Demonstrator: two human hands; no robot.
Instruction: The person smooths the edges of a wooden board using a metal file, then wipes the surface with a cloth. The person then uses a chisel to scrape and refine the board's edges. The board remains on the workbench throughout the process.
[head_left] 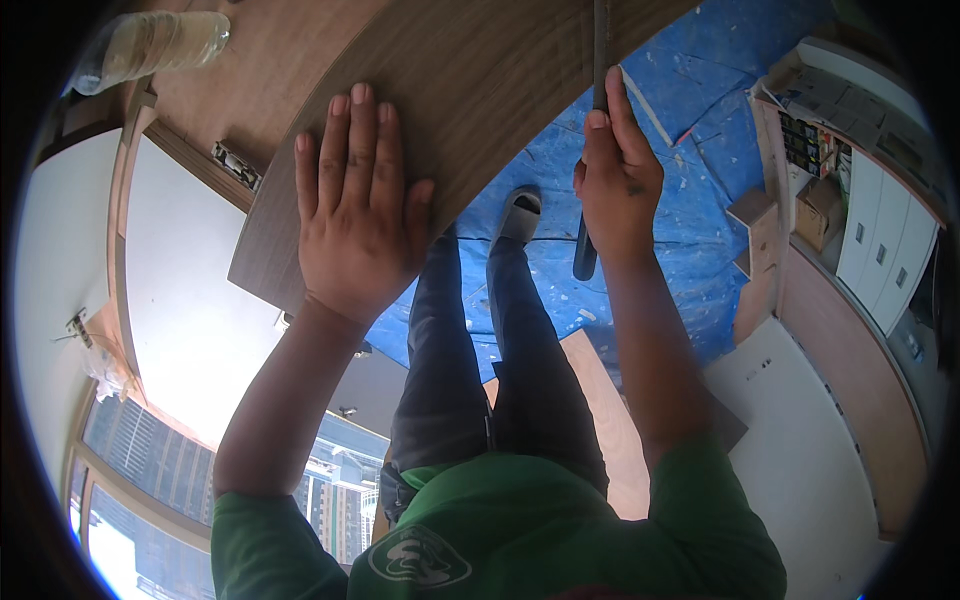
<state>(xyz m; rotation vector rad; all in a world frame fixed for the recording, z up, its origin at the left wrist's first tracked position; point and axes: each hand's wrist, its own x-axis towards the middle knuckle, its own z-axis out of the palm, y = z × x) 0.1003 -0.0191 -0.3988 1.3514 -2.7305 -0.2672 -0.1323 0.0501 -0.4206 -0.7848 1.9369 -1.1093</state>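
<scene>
The brown, wood-grain flat panel lies beneath the left hand, which rests palm-down, grasping nothing; beyond its edge, the right hand grips a long, narrow, dark-grey bar crossing that edge.

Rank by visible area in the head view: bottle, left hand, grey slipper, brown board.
1. Brown board
2. Left hand
3. Bottle
4. Grey slipper
Apparent area only; their nearness to the camera differs.
</scene>
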